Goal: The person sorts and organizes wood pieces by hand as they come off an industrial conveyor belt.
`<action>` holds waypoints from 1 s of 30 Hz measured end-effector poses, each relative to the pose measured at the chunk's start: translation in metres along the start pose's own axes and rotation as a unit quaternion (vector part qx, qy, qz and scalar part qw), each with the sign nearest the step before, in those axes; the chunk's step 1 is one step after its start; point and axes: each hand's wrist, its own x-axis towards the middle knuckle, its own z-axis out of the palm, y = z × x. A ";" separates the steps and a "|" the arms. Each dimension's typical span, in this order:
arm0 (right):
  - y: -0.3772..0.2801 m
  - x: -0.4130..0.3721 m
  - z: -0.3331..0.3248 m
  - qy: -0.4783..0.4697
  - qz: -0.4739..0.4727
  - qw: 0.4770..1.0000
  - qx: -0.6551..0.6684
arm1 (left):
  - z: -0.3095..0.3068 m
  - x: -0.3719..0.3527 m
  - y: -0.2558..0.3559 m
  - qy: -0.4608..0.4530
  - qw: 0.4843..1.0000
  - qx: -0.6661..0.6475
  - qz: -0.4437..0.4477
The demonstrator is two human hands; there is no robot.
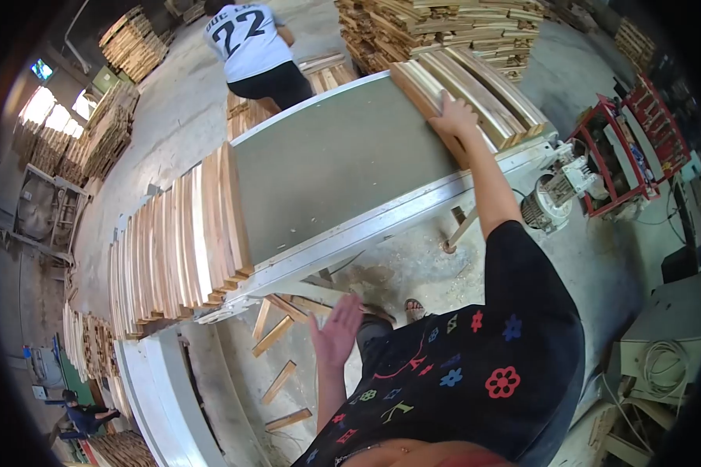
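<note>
My right hand (453, 118) rests with spread fingers on the near edge of a group of wooden boards (491, 93) at the right end of the conveyor table. Below the table's near rail, my left hand (339, 331) hangs palm up with its fingers out and holds nothing. A long row of upright boards (183, 233) stands side by side on the left part of the table. Between the two groups lies the green belt (343, 163).
Beyond the table a person (249, 47) bends over more wood. Tall wood stacks (444, 31) stand behind. A motor (549, 204) and a red rack (619, 156) are at the right. Loose wood pieces (279, 381) lie on the floor. Another person (86, 416) is at lower left.
</note>
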 end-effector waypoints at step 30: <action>-0.040 -0.341 0.054 -0.338 -0.123 0.700 0.617 | 0.028 0.035 -0.088 0.060 0.992 0.084 -0.069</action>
